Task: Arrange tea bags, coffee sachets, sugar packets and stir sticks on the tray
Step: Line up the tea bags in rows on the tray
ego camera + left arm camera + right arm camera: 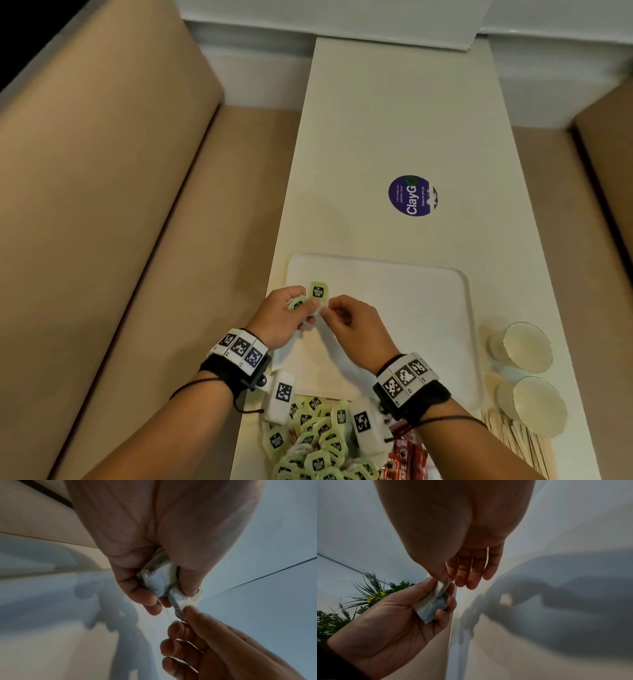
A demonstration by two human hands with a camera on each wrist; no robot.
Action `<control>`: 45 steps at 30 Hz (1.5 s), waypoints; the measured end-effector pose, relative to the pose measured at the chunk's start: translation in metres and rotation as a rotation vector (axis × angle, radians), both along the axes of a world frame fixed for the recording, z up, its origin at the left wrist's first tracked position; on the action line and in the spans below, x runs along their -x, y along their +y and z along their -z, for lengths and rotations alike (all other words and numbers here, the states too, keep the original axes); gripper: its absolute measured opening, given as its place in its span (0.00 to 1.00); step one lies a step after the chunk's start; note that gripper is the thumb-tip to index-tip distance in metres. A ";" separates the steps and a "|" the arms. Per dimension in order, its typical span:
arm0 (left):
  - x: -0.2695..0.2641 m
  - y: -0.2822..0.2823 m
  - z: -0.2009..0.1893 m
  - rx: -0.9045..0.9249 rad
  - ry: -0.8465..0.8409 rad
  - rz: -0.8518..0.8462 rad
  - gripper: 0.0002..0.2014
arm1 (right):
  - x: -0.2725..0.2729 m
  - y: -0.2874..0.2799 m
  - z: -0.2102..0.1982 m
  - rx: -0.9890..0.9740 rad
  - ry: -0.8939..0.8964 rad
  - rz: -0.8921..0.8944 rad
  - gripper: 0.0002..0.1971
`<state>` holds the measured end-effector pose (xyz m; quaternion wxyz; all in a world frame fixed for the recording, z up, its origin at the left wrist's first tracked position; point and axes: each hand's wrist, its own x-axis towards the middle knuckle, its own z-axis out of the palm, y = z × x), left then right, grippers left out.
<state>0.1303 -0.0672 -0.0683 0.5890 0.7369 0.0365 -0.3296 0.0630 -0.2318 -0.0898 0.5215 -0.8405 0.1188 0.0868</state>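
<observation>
A white rectangular tray (428, 294) lies on the long white table. Over its left part my left hand (286, 317) grips a small bunch of green-tagged tea bags (318, 292), whose white pouches (158, 580) show between thumb and fingers. My right hand (346, 317) pinches the edge of one tea bag (444, 586) from that bunch with thumb and forefinger. A pile of green tea bags (315, 442) lies at the near table edge, red coffee sachets (404, 452) beside it, wooden stir sticks (517, 442) to the right.
Two small white bowls (527, 346) (539, 406) stand right of the tray. A purple round sticker (412, 196) marks the table's middle. Beige benches flank the table on both sides. A green plant (368, 595) shows in the right wrist view.
</observation>
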 end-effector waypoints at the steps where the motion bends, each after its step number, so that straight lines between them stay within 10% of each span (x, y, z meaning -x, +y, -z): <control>1: -0.003 0.000 0.002 -0.004 0.005 0.008 0.02 | -0.002 0.001 0.002 0.003 0.001 -0.012 0.08; 9: -0.031 0.008 0.008 0.003 0.052 -0.032 0.14 | -0.042 -0.006 0.009 0.062 0.001 0.033 0.14; 45: -0.073 0.021 0.028 -0.103 -0.094 -0.052 0.05 | -0.103 -0.003 0.013 0.101 0.042 -0.075 0.12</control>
